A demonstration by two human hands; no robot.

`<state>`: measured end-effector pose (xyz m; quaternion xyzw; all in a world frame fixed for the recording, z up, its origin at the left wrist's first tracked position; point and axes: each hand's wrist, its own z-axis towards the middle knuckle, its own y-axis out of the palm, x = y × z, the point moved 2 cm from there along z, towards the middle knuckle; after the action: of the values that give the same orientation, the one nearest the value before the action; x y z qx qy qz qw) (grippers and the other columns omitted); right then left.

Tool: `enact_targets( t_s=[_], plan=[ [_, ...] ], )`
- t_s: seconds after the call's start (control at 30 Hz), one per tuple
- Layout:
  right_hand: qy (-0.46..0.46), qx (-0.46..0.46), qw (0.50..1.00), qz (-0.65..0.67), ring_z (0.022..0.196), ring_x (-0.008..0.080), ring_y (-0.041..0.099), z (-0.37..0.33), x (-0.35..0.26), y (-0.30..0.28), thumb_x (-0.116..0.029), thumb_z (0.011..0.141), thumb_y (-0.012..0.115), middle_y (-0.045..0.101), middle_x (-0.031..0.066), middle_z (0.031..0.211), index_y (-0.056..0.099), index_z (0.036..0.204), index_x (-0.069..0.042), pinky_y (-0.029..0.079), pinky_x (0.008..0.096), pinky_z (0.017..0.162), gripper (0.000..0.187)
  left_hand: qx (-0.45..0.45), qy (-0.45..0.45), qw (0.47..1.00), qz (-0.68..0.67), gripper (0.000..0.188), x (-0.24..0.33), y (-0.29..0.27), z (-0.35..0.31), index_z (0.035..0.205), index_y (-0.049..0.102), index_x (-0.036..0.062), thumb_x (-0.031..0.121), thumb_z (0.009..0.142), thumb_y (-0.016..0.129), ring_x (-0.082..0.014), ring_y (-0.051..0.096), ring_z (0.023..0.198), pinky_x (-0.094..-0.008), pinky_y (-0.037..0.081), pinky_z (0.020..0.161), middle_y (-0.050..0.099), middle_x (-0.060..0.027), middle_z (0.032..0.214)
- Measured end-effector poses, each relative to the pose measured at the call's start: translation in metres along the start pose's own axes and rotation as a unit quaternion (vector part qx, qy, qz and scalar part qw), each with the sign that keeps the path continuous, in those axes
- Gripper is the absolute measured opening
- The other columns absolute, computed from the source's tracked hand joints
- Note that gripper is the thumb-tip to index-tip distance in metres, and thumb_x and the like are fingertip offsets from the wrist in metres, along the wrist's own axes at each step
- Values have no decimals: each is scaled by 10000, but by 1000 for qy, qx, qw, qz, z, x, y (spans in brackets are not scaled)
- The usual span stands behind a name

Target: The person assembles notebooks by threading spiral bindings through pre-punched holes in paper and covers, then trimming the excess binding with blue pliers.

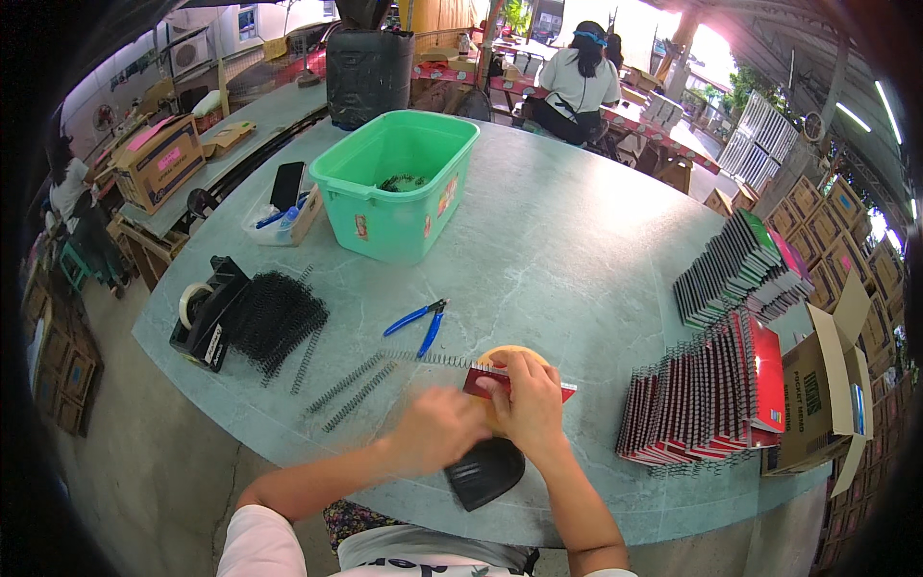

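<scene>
The near edge of the grey bench [567,260] curves round in front of the person, and the work sits close to it. A small red notebook [474,382] lies at the middle of this near side, above a round yellow piece [514,351], with a wire coil [437,360] running leftward from its top edge. The right hand [531,399] has its fingers bent and its thumb pressed in, pinching the notebook. The left hand [437,428] is blurred and half curled just beside it; whether it grips anything I cannot tell. A wide stretch of bench top shows between the green tub [385,231] and the notebook stacks on the right.

Dark printing marks the side of the open carton [812,399] at the right edge, picture stickers dot the tub, and a pale label shows on the black tape dispenser [221,322] near the left edge.

The tub holds some dark coils; a clear tray [258,234] beside it holds blue items, near a black phone [287,185]. The carton stands just beside the red notebooks [687,399]. Blue-handled cutters [409,319] lie between the hands and the tub, and a heap of black coils [277,317] sits against the dispenser.
</scene>
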<state>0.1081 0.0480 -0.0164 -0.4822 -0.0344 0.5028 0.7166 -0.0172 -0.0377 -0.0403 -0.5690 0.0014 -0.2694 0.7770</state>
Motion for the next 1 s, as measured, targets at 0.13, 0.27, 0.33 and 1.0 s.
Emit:
enact_targets(
  t_s=[0.13, 0.27, 0.33, 1.0],
  plan=[
    [-8, -2, 1000, 29, 836, 260, 606, 1, -2, 1, -154, 797, 654, 639, 83, 845, 601, 924, -62, 419, 392, 785, 166, -76, -30, 993, -81, 445, 6, 51, -26, 1179, 520, 92, 314, 814, 643, -332, 548, 849, -421, 454, 747, 553, -157, 962],
    [-5, 7, 1000, 30, 848, 276, 597, 2, -2, -1, -152, 796, 654, 632, 106, 873, 578, 959, -38, 421, 402, 790, 212, -150, -115, 961, -203, 555, 6, 48, -25, 1292, 444, 137, 336, 814, 646, -365, 544, 908, -437, 449, 811, 525, -182, 1037],
    [-27, -45, 998, -23, 851, 282, 594, -1, 6, 2, -154, 796, 655, 628, 117, 894, 563, 989, -31, 422, 403, 791, 246, -195, -135, 945, -223, 582, 6, 43, -25, 1310, 431, 135, 330, 810, 654, -369, 544, 937, -433, 452, 826, 511, -184, 1072],
    [20, -10, 1000, 13, 716, 252, 620, 0, 5, -25, -93, 742, 680, 644, 66, 752, 640, 818, -82, 463, 355, 678, 86, 312, -155, 920, -180, 493, -3, -57, 0, 1229, 561, 142, 84, 749, 658, -280, 594, 887, -339, 480, 791, 598, -137, 945]
  ],
)
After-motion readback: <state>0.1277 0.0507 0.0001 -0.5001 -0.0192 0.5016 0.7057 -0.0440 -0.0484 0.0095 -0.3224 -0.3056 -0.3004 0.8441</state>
